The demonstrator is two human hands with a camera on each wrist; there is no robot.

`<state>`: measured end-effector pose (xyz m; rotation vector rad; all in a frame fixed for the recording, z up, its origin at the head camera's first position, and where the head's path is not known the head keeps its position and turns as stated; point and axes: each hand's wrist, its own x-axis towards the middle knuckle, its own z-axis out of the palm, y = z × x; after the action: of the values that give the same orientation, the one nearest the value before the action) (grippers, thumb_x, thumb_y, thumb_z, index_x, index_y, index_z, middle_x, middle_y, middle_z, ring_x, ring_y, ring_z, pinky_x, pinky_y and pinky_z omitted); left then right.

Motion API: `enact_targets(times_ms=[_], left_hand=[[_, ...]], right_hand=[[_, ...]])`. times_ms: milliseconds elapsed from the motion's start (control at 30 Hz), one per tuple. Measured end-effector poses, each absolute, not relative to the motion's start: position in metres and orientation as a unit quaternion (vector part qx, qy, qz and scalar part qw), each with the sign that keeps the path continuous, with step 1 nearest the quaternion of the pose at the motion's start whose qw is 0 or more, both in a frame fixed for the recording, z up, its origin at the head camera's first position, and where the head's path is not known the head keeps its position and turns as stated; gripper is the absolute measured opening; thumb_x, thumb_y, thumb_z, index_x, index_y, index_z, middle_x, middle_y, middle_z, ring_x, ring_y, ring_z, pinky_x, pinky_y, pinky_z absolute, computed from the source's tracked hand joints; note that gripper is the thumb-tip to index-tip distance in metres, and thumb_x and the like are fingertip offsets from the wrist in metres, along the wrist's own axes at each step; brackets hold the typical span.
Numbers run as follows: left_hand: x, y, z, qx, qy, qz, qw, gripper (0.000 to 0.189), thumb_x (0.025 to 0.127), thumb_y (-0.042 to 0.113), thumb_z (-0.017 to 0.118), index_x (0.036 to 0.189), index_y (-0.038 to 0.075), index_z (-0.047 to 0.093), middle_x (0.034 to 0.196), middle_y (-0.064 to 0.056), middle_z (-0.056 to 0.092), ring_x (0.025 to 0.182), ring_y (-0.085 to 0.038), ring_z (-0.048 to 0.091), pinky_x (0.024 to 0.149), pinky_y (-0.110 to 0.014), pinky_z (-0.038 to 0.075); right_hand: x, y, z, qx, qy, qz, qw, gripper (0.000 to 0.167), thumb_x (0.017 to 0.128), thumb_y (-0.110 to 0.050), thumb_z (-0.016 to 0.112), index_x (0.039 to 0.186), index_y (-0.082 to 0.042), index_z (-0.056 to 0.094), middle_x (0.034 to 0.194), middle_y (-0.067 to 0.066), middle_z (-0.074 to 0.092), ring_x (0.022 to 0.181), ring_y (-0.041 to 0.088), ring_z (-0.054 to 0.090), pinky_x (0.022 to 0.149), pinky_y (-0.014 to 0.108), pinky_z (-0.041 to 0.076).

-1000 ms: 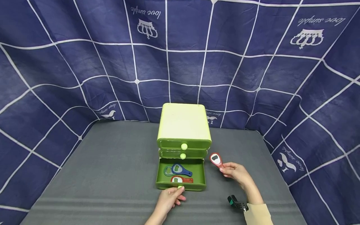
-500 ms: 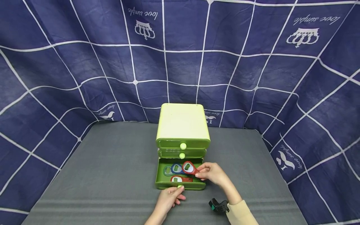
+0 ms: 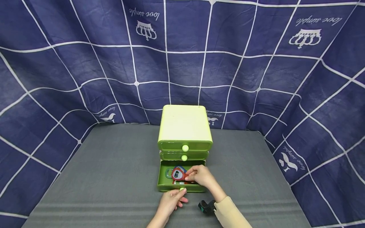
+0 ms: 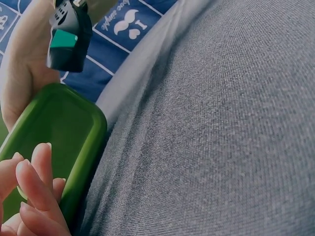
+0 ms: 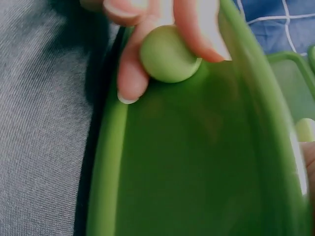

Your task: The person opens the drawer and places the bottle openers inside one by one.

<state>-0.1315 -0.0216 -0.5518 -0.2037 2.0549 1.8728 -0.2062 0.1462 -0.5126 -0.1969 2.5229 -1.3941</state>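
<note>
The bottom drawer of a small green cabinet is pulled out. My left hand pinches its round knob, with fingers on both sides of it in the right wrist view. Inside the drawer, my right hand grips a red bottle opener by its handle, its round head pointing left. Partly beneath that head lie a blue bottle opener and another red bottle opener. A green bottle opener lies at their left. Whether the held opener touches the others, I cannot tell.
Two shut drawers with pale knobs, the upper knob and the middle knob, sit above the pulled-out one. Grey cloth covers the table. A blue checked curtain hangs behind and at both sides.
My right hand has carried the red bottle opener leftward from beside the cabinet, over the drawer, then lower into it. My left hand has stayed at the knob.
</note>
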Motion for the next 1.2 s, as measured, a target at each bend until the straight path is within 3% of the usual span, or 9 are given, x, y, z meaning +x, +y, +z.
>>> enact_targets(times_ms=[233,433,633,933,1200], left_hand=[[-0.131,-0.023,-0.552,-0.072,0.727,0.659,0.180,0.041,0.093,0.039,0.067,0.104,0.000,0.073,0.073,0.000,0.075,0.052,-0.001,0.055,0.047,-0.018,0.037],[-0.132,-0.023,-0.552,-0.068,0.731,0.657,0.172,0.041,0.093,0.039,0.066,0.102,-0.001,0.073,0.073,-0.002,0.075,0.051,-0.001,0.055,0.046,-0.018,0.037],[-0.132,-0.021,-0.550,-0.057,0.734,0.657,0.163,0.041,0.093,0.037,0.066,0.101,-0.002,0.073,0.073,-0.005,0.075,0.050,-0.001,0.054,0.045,-0.018,0.037],[-0.144,-0.017,-0.550,-0.054,0.731,0.661,0.159,0.042,0.094,0.036,0.065,0.099,-0.005,0.071,0.074,-0.005,0.075,0.049,0.000,0.054,0.045,-0.017,0.037],[-0.157,-0.013,-0.551,-0.071,0.730,0.664,0.144,0.043,0.094,0.038,0.065,0.099,-0.004,0.071,0.071,-0.003,0.075,0.050,-0.001,0.055,0.047,-0.019,0.038]], right_hand=[[-0.200,0.145,-0.508,-0.077,0.908,-0.407,0.057,0.009,0.081,-0.015,0.080,0.087,-0.009,0.076,0.078,0.001,0.073,0.066,0.006,0.063,0.059,0.024,0.049],[-0.188,0.160,-0.499,-0.055,0.902,-0.427,-0.002,0.005,0.086,-0.017,0.075,0.087,-0.013,0.074,0.079,0.001,0.073,0.066,0.009,0.063,0.058,0.023,0.048],[-0.178,0.184,-0.490,0.008,0.837,-0.547,-0.005,0.014,0.090,-0.013,0.071,0.096,-0.001,0.073,0.084,0.012,0.074,0.071,0.019,0.069,0.060,0.024,0.054],[-0.166,0.222,-0.502,0.106,0.789,-0.606,-0.009,0.025,0.094,-0.016,0.066,0.106,0.006,0.068,0.092,0.018,0.073,0.071,0.009,0.067,0.063,0.025,0.056],[-0.153,0.235,-0.517,0.143,0.761,-0.633,0.004,0.031,0.095,-0.016,0.065,0.113,0.009,0.064,0.093,0.017,0.073,0.074,0.015,0.069,0.065,0.025,0.056]])
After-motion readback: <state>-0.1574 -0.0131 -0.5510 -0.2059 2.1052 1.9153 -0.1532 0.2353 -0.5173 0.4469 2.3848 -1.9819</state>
